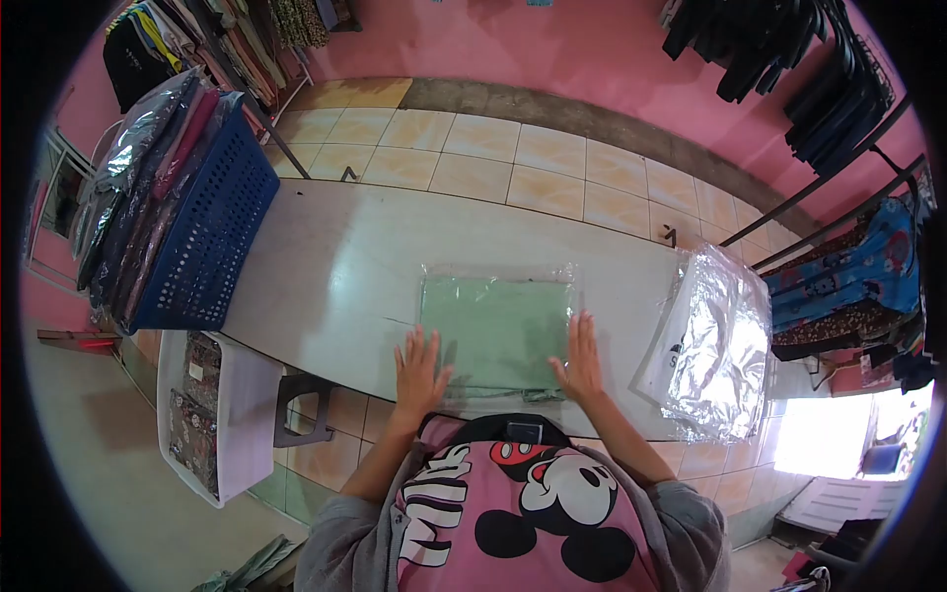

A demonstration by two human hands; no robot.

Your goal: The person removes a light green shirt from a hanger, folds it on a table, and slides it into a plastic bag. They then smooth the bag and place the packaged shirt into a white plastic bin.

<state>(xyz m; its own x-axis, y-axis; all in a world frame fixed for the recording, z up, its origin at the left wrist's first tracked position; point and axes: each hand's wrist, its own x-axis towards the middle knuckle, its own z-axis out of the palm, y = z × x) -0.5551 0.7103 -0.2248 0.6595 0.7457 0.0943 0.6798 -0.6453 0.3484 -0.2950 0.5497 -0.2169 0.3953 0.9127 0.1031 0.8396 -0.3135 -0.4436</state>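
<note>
A folded pale green garment in a clear plastic bag [496,324] lies flat on the white table [326,276] in front of me. My left hand [421,373] rests palm down on the bag's near left corner, fingers spread. My right hand [580,363] presses flat on its near right edge. Neither hand grips anything.
A blue perforated basket [212,232] packed with bagged clothes stands at the table's left end. A stack of empty clear bags [715,340] lies at the right end. A white bin [212,414] sits below left. Clothes racks [838,89] hang along the pink walls.
</note>
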